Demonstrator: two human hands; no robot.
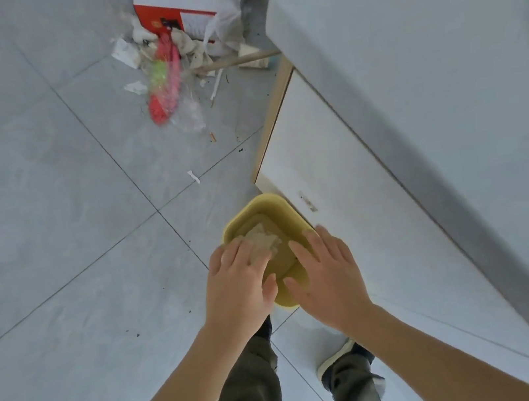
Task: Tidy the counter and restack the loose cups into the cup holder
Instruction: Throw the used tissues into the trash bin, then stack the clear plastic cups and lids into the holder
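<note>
While the person stands on the tiled floor (51,216) beside the counter (423,53), the head view shows both hands over a yellow tray (269,204) held near its white cabinet front. The left hand (238,284) presses curled fingers on crumpled paper (262,240) inside the tray. The right hand (329,280), fingers spread, grips the tray's near rim. Farther off, litter (166,73) lies beside a red-and-white box (179,2).
</note>
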